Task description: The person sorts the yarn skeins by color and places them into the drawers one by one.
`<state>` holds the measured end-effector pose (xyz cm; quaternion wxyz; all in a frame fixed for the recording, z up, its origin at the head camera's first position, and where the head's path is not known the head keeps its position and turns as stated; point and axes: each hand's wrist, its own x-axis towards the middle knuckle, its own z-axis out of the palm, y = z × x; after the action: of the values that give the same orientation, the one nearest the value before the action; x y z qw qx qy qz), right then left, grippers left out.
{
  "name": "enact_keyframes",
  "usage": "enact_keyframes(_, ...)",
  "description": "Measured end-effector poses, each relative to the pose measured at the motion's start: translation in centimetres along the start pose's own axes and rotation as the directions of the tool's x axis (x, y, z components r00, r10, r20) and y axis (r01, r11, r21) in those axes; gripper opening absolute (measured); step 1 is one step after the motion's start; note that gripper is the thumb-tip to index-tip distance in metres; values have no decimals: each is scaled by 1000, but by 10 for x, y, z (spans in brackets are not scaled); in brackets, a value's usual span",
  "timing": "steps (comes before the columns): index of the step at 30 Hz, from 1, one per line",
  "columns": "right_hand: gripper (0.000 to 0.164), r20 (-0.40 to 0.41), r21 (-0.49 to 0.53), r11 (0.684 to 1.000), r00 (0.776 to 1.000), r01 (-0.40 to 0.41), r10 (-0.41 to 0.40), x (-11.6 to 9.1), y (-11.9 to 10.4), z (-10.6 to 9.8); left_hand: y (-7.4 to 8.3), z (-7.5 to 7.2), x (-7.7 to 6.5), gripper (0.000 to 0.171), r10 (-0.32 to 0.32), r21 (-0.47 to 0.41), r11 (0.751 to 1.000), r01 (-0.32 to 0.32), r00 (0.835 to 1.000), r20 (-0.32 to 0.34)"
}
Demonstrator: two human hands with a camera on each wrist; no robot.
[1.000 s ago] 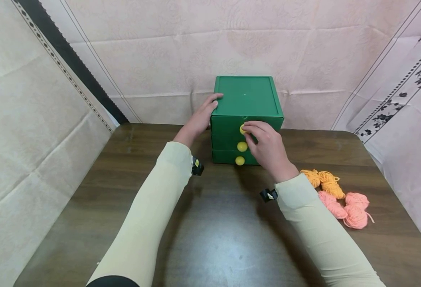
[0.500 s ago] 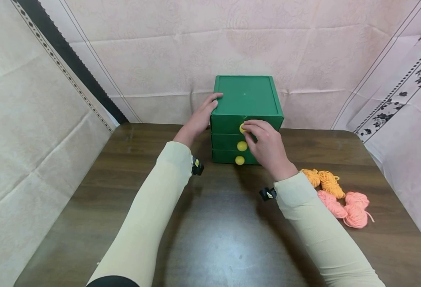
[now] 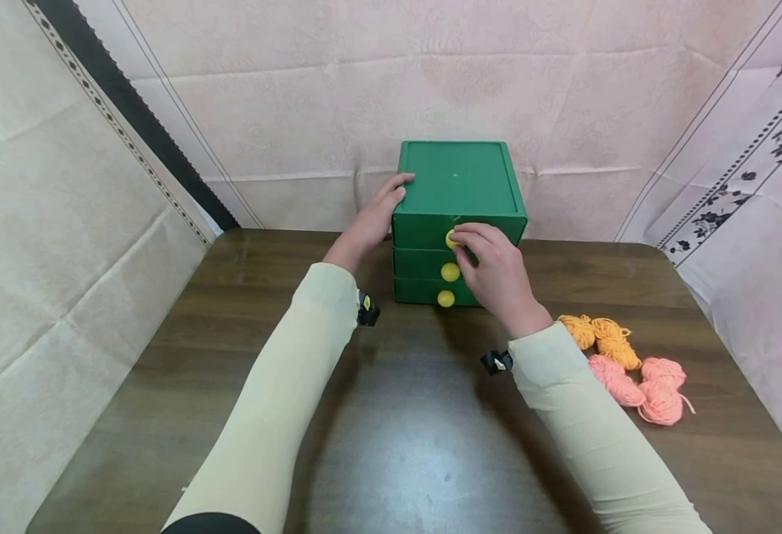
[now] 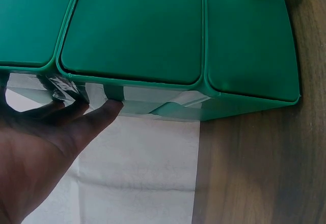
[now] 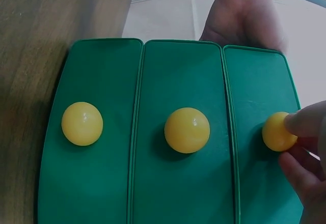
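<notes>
So the green drawer box [image 3: 459,179] sat at the far side of the desk [image 3: 424,430]. Right hand [image 3: 497,274] was at its front, pinching the top yellow knob [image 5: 277,132], while the left hand [image 3: 372,222] rested against the box's left side, fingers loosely stretched.

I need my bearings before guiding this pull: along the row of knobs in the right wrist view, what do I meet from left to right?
Brown wood-grain table → leftmost round yellow knob → middle round yellow knob → rightmost round yellow knob → right hand, pinching that last knob.
</notes>
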<state>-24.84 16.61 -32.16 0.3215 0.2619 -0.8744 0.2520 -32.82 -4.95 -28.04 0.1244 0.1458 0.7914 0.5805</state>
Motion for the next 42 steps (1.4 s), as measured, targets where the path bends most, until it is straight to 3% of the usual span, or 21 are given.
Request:
enact_keyframes(22, 29, 3, 57, 997, 999, -47, 47, -20, 2, 0, 1, 1, -1, 44, -3, 15, 1000, 3, 1000, -5)
enact_keyframes(42, 24, 6, 62, 996, 998, -70, 70, -35, 11, 14, 3, 2, -4, 44, 2, 18, 1000, -2, 1000, -9)
